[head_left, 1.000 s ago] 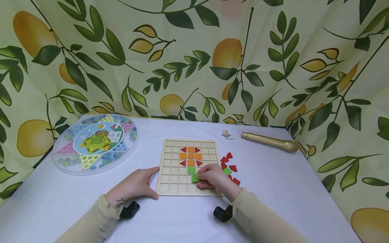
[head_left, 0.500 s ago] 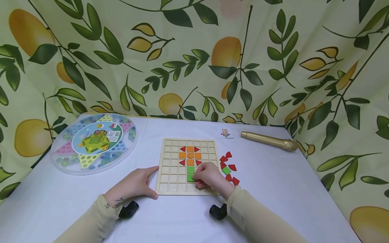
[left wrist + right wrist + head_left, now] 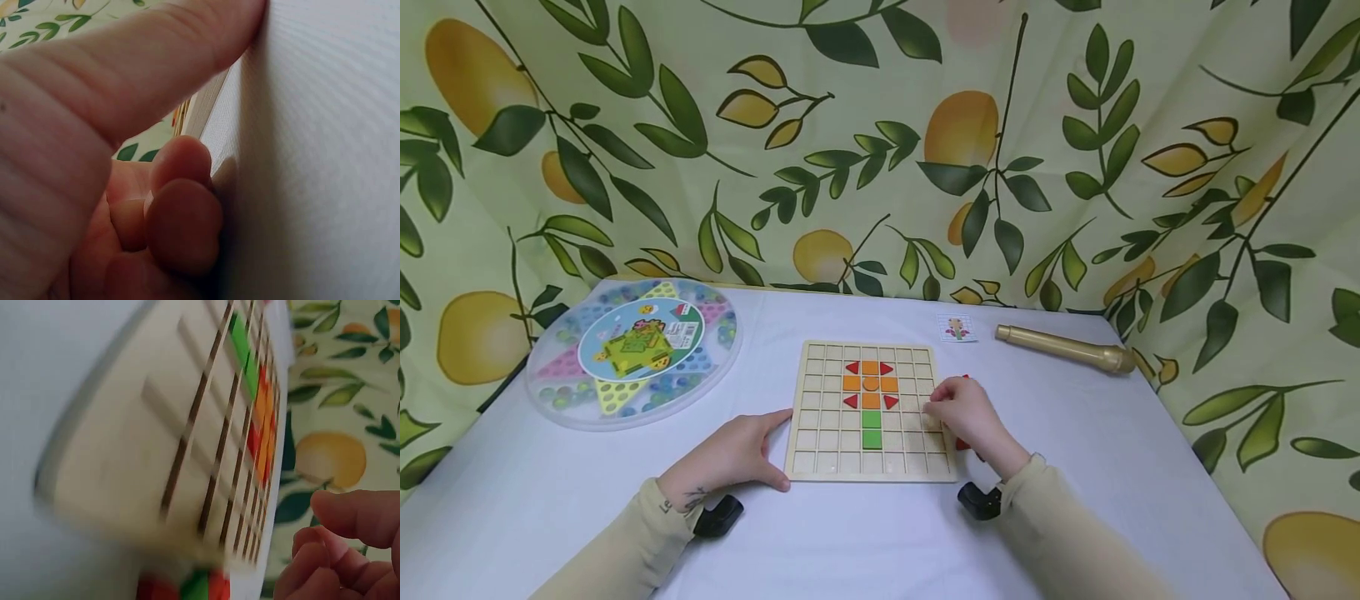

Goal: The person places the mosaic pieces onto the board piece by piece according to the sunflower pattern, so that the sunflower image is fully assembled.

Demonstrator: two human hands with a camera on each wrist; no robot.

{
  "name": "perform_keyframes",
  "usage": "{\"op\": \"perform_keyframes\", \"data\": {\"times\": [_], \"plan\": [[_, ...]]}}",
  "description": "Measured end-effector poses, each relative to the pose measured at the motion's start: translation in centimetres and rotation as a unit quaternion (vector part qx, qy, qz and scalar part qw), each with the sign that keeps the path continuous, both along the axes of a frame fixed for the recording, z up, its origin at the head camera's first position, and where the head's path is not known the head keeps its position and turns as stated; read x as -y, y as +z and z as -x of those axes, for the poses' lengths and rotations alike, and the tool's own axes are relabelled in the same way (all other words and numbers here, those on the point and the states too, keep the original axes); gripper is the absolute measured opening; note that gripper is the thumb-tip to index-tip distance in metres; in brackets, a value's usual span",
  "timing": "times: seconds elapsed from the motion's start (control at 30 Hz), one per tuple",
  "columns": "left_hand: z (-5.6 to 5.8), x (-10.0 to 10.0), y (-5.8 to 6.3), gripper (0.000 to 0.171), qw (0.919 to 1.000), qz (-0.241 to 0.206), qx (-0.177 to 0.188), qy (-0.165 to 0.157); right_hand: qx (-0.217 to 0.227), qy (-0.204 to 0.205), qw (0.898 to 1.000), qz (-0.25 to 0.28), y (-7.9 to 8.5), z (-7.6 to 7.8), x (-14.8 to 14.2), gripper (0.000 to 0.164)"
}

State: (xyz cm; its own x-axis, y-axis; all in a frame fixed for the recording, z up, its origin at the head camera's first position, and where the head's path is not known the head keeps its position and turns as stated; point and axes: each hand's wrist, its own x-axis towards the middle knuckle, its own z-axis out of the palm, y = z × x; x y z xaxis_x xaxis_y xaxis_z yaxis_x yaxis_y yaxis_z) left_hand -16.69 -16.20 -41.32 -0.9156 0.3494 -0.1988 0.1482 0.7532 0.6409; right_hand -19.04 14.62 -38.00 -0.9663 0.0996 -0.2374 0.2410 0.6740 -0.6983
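Note:
A square wooden grid board lies on the table. Orange tiles form a cross on it around an orange round piece, with red triangles at the corners. Two green squares run in a column below the cross. My left hand rests beside the board, index finger and thumb spread along its left edge. My right hand hovers over the board's right edge, holding nothing. In the right wrist view its thumb and fingers are loosely bent.
Loose red pieces and a green piece lie just right of the board, mostly hidden by my right hand in the head view. Behind are a small pattern card, a gold microphone-shaped stick and a round clear case at left.
My right hand has set the second green square into the cell under the first, let go of it, and moved right toward the loose pieces. My left hand has stayed in place.

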Motion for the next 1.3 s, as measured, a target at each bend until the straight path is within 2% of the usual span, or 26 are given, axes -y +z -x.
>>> {"op": "perform_keyframes", "data": {"times": [0.1,0.2,0.4,0.63,0.87,1.07,1.3], "plan": [[0.0,0.0,0.1,0.104,1.0000,0.002,0.000,-0.001,0.001,-0.003,0.997,-0.080,0.2,0.1,-1.9,0.015],[0.0,0.0,0.1,0.104,1.0000,0.005,-0.002,-0.002,0.013,0.009,0.990,-0.138,0.0,0.0,-3.1,0.019],[0.0,0.0,0.0,0.104,1.0000,0.007,-0.004,-0.001,0.013,0.035,0.982,-0.184,-0.7,-0.2,-3.6,0.018],[0.0,0.0,-0.2,0.105,1.0000,0.002,0.003,0.005,0.022,0.044,0.972,-0.229,-1.2,-0.1,-3.2,0.020],[0.2,0.1,-0.2,0.104,0.9999,0.010,-0.003,-0.001,0.026,0.036,0.973,-0.228,-1.4,0.0,-2.9,0.015],[0.1,0.0,-0.1,0.104,1.0000,0.006,0.002,0.007,0.033,0.034,0.974,-0.221,-1.5,0.1,-2.9,0.013],[0.1,0.0,-0.1,0.103,0.9999,0.008,0.000,0.006,0.024,0.012,0.988,-0.149,-1.4,0.2,-3.6,0.021]]}}
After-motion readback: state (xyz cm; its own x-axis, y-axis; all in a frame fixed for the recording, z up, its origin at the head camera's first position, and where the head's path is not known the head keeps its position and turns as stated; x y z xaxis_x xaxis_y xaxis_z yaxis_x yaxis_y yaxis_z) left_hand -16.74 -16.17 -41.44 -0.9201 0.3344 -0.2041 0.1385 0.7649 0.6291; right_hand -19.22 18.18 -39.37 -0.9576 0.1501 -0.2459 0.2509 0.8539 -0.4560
